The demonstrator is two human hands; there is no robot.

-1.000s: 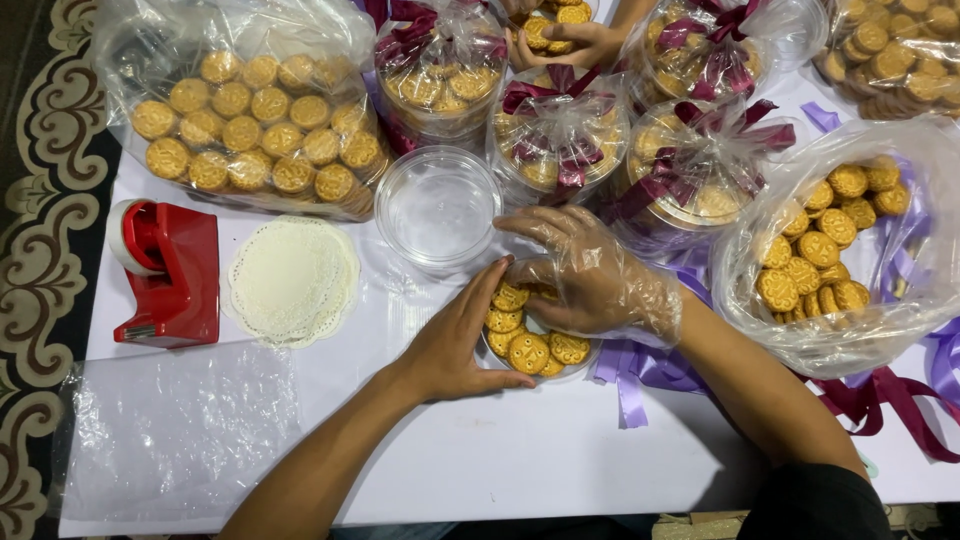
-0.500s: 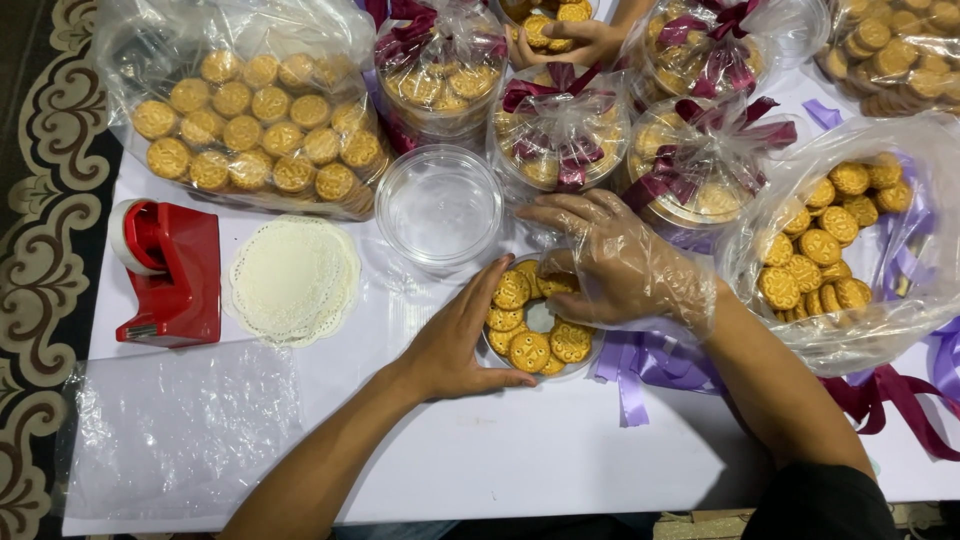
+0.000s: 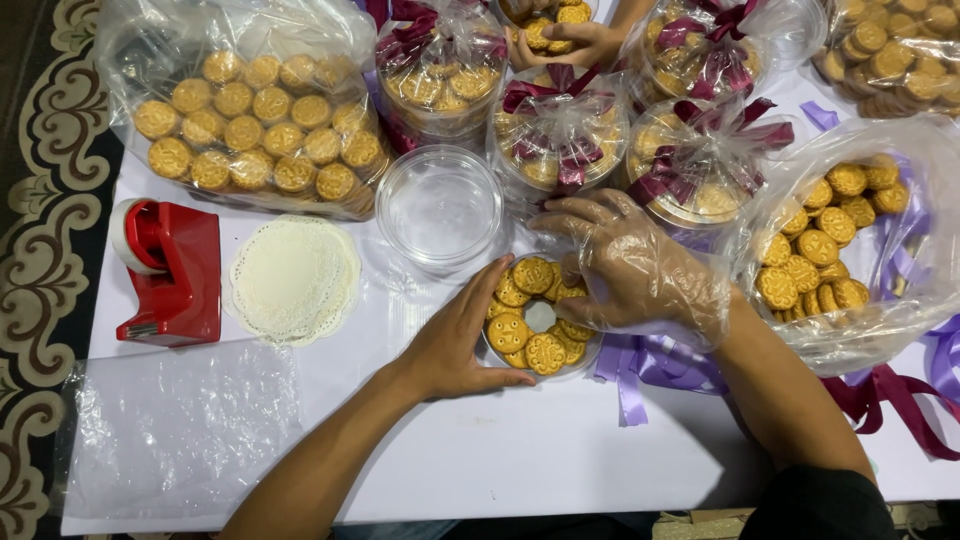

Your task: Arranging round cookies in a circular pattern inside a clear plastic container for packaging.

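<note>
A small round clear tub of cookies (image 3: pixel 538 318) sits on the white table (image 3: pixel 520 450), right between the two hands. The cookies in it lie in a ring, with a bare spot in the middle.

The left hand (image 3: pixel 462 342) is bare. It is open and curved, and it cups the left side of the tub. The right hand (image 3: pixel 625 262) wears a thin clear plastic glove. Its fingers are spread and bent down over the top right of the tub, touching the cookies there. I cannot tell if it holds a cookie.

Just past the left hand's fingertips is an empty clear round tub (image 3: pixel 440 207). Further left lie a white paper doily (image 3: pixel 293 279) and a red tape holder (image 3: pixel 168 270). Near the left arm is a flat clear plastic sheet (image 3: pixel 180 430).

Right of the right hand is an open plastic bag of cookies (image 3: pixel 850 250). Purple ribbons (image 3: pixel 650 365) lie under the right wrist. Beyond both hands stand wrapped tubs with dark red bows (image 3: pixel 560 130) and a big bag of cookies (image 3: pixel 250 110). At the far edge, another person's hand (image 3: pixel 575 42) holds a tub.
</note>
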